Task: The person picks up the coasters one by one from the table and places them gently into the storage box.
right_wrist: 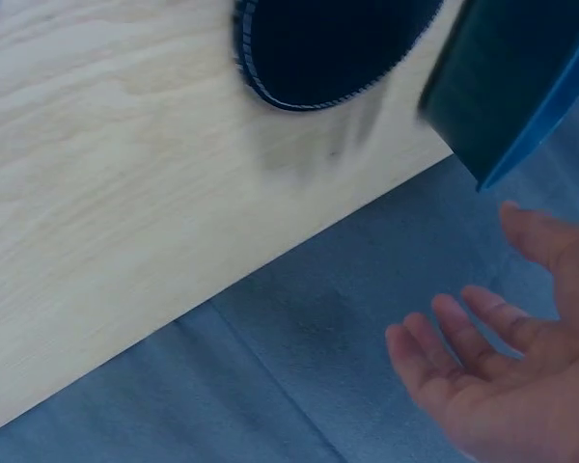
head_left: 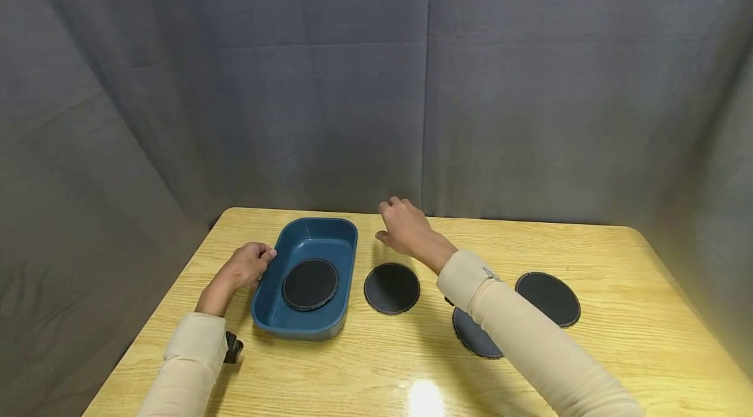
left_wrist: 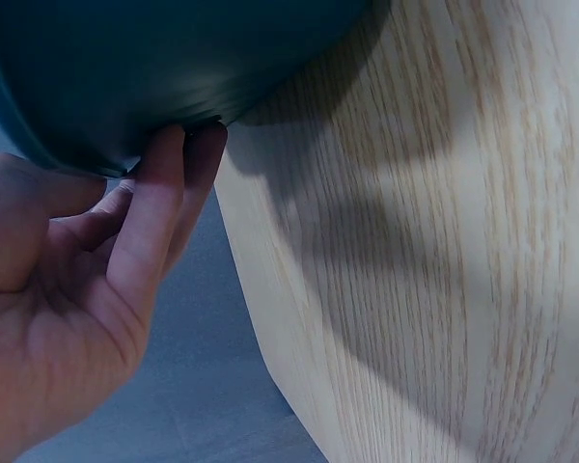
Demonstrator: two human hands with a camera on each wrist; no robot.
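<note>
Blue plastic forms the rectangular tray [head_left: 276,299], the landmark for all positions below; it stands on the left part of the light wooden table [head_left: 618,351]. Left of the tray, the left hand [head_left: 250,263] rests against its left wall. The left wrist view shows the fingertips [left_wrist: 169,154] pressed to the tray's outer wall [left_wrist: 125,68] below the rim, fingers only slightly bent and not wrapped around it. A cream sleeve [head_left: 191,358] covers that forearm.

Inside the tray, one round dark coaster [head_left: 310,283] with a stitched edge lies flat on the floor, toward the near end.

Just right of the tray, a second coaster [head_left: 391,288] lies flat on the table, apart from the tray wall. Above and behind this coaster, the right hand [head_left: 406,227] hovers over the table near the tray's far right corner, fingers loosely spread and holding nothing, as the right wrist view confirms [right_wrist: 502,386].

Further right of the tray, a third coaster [head_left: 473,335] lies partly hidden under the right forearm. A fourth coaster [head_left: 548,299] lies farthest right, apart from the third.
</note>
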